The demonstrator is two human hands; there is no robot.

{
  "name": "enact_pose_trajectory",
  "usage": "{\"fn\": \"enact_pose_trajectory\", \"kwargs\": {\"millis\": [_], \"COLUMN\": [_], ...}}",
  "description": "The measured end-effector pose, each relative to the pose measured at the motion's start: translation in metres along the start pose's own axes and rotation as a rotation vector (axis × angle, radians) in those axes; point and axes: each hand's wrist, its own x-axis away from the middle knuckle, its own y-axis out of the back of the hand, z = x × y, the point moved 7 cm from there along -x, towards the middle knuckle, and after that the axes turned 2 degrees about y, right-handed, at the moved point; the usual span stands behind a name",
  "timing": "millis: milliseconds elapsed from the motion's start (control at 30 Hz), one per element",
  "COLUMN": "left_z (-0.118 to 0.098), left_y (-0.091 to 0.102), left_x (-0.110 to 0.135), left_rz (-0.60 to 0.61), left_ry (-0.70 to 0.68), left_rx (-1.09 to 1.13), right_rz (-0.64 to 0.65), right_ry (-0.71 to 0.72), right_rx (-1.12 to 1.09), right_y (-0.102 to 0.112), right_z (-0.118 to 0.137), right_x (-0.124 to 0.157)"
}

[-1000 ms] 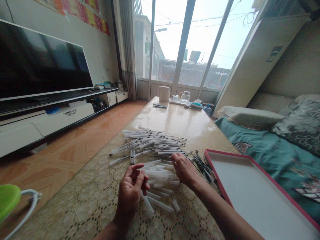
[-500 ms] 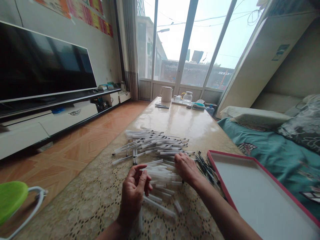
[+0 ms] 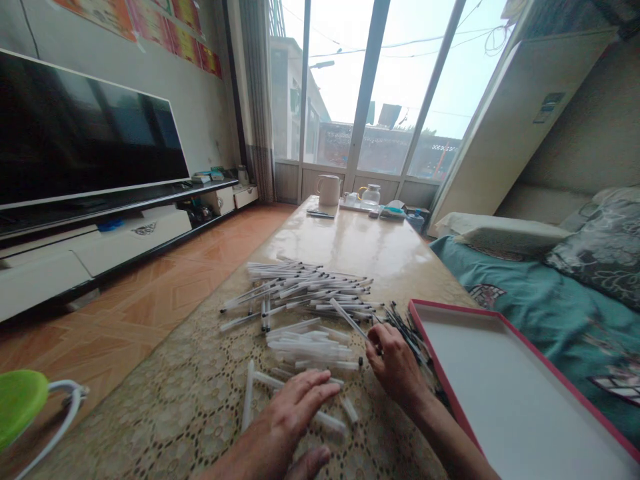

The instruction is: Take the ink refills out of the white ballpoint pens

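Right hand (image 3: 395, 363) pinches white pen (image 3: 349, 319), long axis slanting forward-left from grip; left hand (image 3: 300, 403), fingers spread, sits nearer loose clear tubes (image 3: 307, 347), strewn crosswise just ahead.

No words or numbers can be read

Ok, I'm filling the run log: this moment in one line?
left hand: open, over translucent white plastic-looking tubes | right hand: gripping one slim whitish tube, beside thin black sticks | shallow pink-rimmed white tray: rightward
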Motion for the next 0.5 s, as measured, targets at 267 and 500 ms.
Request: {"fn": "enact_pose_trajectory", "kwargs": {"millis": [267,500], "left_z": [0.072,0.066], "left_y": [0.024,0.000], "left_x": [0.048,0.018], "left_rz": [0.236,0.182], "left_ry": [-0.095,-0.103], "left_rx": [-0.425,-0.442], "right_rz": [-0.179,-0.171], "right_ry": [-0.111,-0.056], "right_rx": [-0.299,-0.301], "right_y": [0.005,-0.005], "right_z": [-0.009,0.004], "right_x": [0.022,0.021]}}
